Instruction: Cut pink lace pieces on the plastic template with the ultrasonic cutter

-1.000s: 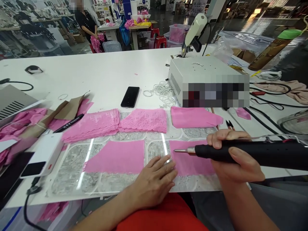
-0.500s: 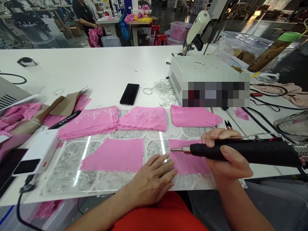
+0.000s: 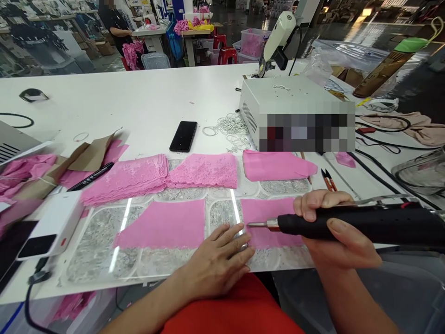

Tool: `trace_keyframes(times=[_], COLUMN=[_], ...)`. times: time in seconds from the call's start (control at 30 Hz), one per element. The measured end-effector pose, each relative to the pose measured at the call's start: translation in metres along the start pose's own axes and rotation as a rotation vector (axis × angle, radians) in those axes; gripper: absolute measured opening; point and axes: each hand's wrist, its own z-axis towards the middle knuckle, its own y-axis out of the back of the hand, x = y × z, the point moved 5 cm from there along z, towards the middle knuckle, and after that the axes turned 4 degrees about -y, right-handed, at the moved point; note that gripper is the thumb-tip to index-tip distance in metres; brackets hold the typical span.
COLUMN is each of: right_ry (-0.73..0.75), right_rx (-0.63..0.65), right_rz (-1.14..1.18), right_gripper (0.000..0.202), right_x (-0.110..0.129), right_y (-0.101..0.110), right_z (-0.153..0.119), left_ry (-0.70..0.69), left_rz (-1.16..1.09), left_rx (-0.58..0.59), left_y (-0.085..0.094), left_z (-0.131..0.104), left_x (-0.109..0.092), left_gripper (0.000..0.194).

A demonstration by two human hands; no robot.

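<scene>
My right hand [image 3: 342,232] is wrapped round a thick black handheld tool [image 3: 375,225] with a thin metal tip. The tip points left, over the left part of a pink fabric piece [image 3: 269,213]. My left hand [image 3: 222,260] lies flat, fingers apart, near the table's front edge, its fingertips by that piece's left edge. To its left is another flat pink piece [image 3: 170,225]. Behind them are a stack of pink lace [image 3: 128,178], a single lace piece [image 3: 205,170] and a plain pink piece [image 3: 276,165]. Whether the tip touches the fabric, I cannot tell.
A black phone [image 3: 183,136], tangled white cord [image 3: 232,129] and a grey box [image 3: 285,95] stand behind the fabric. A white device [image 3: 52,225] with a cable is at left. Black cables [image 3: 378,171] run at right. A person [image 3: 116,28] is in the background.
The view has shifted slightly. My right hand and the tool have moved a little to the right and down. My left hand stays about where it was.
</scene>
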Motion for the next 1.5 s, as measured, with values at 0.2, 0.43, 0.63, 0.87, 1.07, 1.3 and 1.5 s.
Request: trace_keyframes(times=[0.2,0.43,0.63,0.87,1.07,1.3,1.5], right_ry=[-0.014,-0.015,0.067,0.259,0.412,0.392,0.386], right_rx=[0.023,0.051,-0.104,-0.412,-0.604,-0.621,-0.566], right_rz=[-0.001,-0.005,-0.015,-0.056,-0.139,-0.118,-0.124], right_gripper=[0.018,0.012,0.016,0.012,0.011,0.013,0.012], right_x=[0.000,-0.003,0.011,0.037,0.059,0.062,0.051], right_y=[0.000,-0.001,0.019,0.067,0.106,0.112,0.105], right_z=[-0.005,-0.005,0.002,0.010,-0.001,-0.007,0.000], left_ry=[0.001,-0.009,-0.012,0.099,0.031,-0.026,-0.009], left_rz=[-0.004,-0.002,0.031,0.193,0.262,0.280,0.299], left_rx=[0.018,0.012,-0.027,-0.074,-0.090,-0.082,-0.071], left_y=[-0.003,-0.002,0.006,-0.001,-0.013,-0.012,-0.012], left_z=[-0.001,0.000,0.005,0.014,0.015,0.018,0.018], left_x=[0.000,0.000,0.002,0.020,0.029,0.031,0.030], left_gripper=[0.030,0.030,0.030,0.035,0.041,0.042,0.042])
